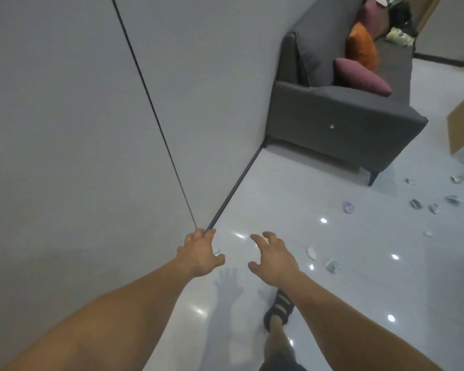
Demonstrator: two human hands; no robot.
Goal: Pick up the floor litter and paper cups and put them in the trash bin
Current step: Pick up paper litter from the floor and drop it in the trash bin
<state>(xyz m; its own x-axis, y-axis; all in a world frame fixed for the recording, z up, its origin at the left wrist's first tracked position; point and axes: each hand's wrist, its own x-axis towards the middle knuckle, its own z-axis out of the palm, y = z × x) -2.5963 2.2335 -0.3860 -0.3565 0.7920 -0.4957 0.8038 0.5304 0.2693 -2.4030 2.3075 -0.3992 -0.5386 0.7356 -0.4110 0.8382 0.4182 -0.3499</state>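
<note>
Pale crumpled paper scraps (332, 266) dot the glossy white floor (279, 196) near a grey fabric sofa (346, 124); right hand (275, 259) splayed empty, left hand (200, 254) curled, grip unclear.

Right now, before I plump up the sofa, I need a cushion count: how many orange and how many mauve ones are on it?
Orange cushion: 1
Near mauve cushion and far mauve cushion: 2
Total: 3
</note>
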